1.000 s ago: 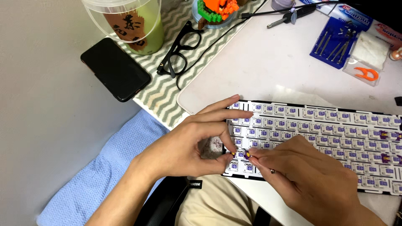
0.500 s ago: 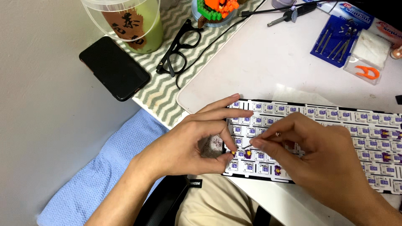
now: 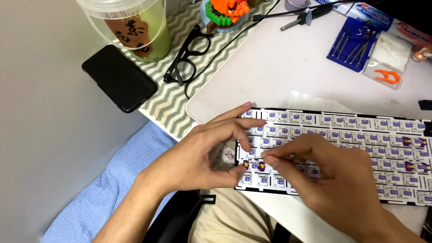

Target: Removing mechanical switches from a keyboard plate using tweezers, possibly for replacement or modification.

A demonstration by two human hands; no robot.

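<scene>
A white keyboard plate (image 3: 360, 130) filled with several purple-stemmed switches lies on a white mat in front of me. My left hand (image 3: 198, 157) grips the plate's left end, with the thumb at the front corner and the fingers over the first columns. A small grey patterned thing (image 3: 222, 157) shows under its palm. My right hand (image 3: 333, 184) hovers over the left rows. Its thumb and forefinger pinch a small thin tool (image 3: 264, 155), mostly hidden, right beside the left fingertips.
On the chevron mat at the back left are a black phone (image 3: 119, 83), black glasses (image 3: 186, 56), a lidded cup of green drink (image 3: 135, 27) and a brick toy (image 3: 225, 11). A blue tool pack (image 3: 353, 42) and an orange puller (image 3: 387, 75) lie far right. A blue towel (image 3: 112, 184) covers my lap.
My right hand has moved up and left from the plate's front edge to the left-hand rows, pinching closer to my left fingertips. The left hand has stayed on the plate's end.
</scene>
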